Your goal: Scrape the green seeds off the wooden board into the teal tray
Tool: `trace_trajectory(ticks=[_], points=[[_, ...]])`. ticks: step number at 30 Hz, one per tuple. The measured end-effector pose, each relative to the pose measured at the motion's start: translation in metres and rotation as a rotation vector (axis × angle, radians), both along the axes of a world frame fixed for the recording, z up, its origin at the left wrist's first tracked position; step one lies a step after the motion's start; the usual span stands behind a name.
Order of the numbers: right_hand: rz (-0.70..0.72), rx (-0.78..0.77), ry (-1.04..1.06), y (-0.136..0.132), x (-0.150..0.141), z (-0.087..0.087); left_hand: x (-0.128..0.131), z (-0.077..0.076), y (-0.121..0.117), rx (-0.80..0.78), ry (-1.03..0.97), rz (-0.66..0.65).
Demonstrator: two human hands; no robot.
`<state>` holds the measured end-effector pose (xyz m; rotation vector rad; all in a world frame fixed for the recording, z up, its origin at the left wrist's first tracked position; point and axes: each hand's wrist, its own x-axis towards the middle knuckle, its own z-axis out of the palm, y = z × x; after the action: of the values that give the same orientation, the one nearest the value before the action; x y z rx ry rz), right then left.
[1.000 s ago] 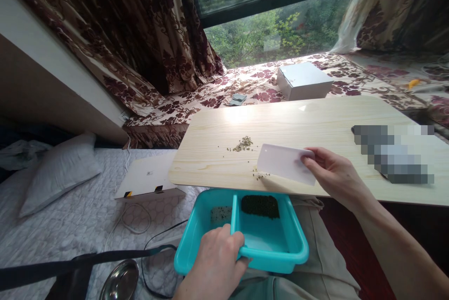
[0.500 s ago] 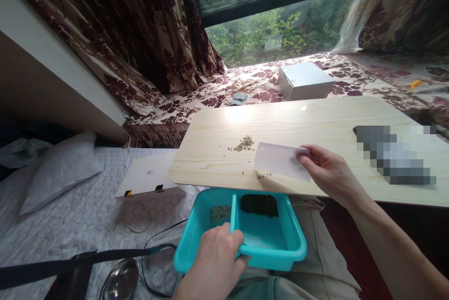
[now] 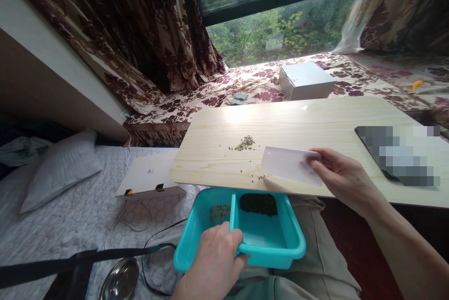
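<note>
My right hand [image 3: 335,171] is closed on one end of a white plastic scraper [image 3: 289,164], tilted over the wooden tabletop [image 3: 210,127]. Just left of the scraper lies a small heap of greenish-brown grains [image 3: 244,143], with a few stray grains near the front edge. My left hand [image 3: 219,253] grips the near rim and divider of a turquoise two-compartment bin [image 3: 298,244], held against the table's front edge. A dark mass of grains [image 3: 258,204] fills the far part of the right compartment; scattered bits lie in the left one.
A pixelated dark device [image 3: 393,155] rests on the table's right side. Beyond the table, a light box [image 3: 307,80] and a folded cloth [image 3: 239,99] sit on the window ledge. On the bed are a white box [image 3: 149,176], a metal bowl [image 3: 121,279] and cables.
My right hand and the scraper have shifted slightly to the right, away from the heap. A few stray grains near the edge lie further left. My left hand and the bin have barely moved.
</note>
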<state>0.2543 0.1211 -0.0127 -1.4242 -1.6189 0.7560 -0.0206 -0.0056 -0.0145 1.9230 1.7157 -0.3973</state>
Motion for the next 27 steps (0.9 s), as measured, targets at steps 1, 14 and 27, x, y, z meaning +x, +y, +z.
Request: trace_trajectory(ticks=[1, 14, 27], points=[[-0.009, -0.002, -0.009, -0.0008, 0.0029, -0.0008, 0.0003, -0.0004, 0.0003, 0.001, 0.0, -0.001], [-0.021, -0.034, 0.008, -0.0049, 0.0083, -0.0065, 0.0025, 0.0021, 0.0007, 0.004, 0.013, -0.009], [-0.003, -0.038, 0.01, -0.0068, -0.0002, -0.0002, 0.0013, 0.0007, 0.0, 0.002, 0.009, -0.017]])
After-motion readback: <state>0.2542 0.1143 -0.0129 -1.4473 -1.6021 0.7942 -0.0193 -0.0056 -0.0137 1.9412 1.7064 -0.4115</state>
